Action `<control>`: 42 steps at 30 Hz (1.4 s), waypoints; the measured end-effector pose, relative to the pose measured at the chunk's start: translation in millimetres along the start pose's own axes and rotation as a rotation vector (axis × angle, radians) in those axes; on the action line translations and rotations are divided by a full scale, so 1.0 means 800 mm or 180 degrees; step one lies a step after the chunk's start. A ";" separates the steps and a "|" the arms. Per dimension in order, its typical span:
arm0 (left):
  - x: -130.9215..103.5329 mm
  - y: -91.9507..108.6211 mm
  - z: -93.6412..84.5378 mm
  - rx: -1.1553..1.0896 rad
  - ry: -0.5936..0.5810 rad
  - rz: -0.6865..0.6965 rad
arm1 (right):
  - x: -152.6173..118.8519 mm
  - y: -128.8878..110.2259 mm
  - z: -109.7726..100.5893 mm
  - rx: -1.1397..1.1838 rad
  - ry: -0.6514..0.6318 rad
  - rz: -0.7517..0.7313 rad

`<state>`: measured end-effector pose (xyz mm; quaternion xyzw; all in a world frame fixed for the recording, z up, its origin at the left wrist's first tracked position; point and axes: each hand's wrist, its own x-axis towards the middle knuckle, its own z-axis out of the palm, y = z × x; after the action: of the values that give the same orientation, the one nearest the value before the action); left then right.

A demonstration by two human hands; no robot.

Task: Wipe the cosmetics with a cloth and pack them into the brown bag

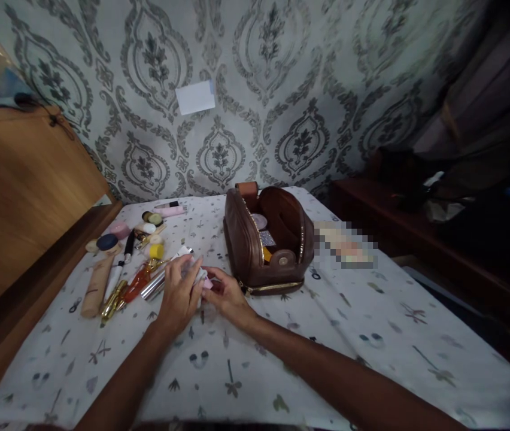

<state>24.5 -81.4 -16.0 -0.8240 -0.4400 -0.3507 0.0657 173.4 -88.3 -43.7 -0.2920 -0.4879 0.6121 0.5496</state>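
My left hand (178, 296) and my right hand (229, 299) meet above the cloth, both closed around a small pale pink and white item (207, 282). Fingers cover most of it, so I cannot make out its kind. Just left of my left hand lies a silver tube (152, 287). Beyond my right hand stands a brown zip bag (241, 254), unzipped and gaping. Inside it show a round pale item (259, 222), a glittery silver item (266, 238) and something yellow (266, 255).
Cosmetics spread over the table's left side: a beige tube (96, 290), gold tube (114, 302), orange bottle (137, 282), yellow cap (156, 250), dark blue-lidded jar (107, 242) and pink jar (119, 230). A wooden panel (26, 191) borders the left. A blurred-out item (347, 244) lies right of the bag.
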 end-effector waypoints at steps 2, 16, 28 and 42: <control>0.001 -0.001 -0.002 0.0074 0.0020 -0.0004 | 0.000 0.001 0.000 -0.0108 0.0026 -0.0043; 0.015 -0.026 -0.018 -0.1261 0.0682 -0.1577 | 0.000 -0.001 0.002 0.0568 0.0206 0.0474; 0.014 -0.029 -0.024 -0.0399 0.0898 -0.0500 | 0.001 -0.004 0.000 0.0524 0.0409 0.0467; 0.002 0.000 -0.002 -0.0119 -0.0195 0.0270 | 0.005 0.003 -0.004 -0.0423 0.0495 -0.0313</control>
<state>24.1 -80.6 -14.0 -0.8534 -0.3998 -0.3304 0.0517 174.5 -83.0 -46.7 -0.3501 -0.4970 0.5262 0.5946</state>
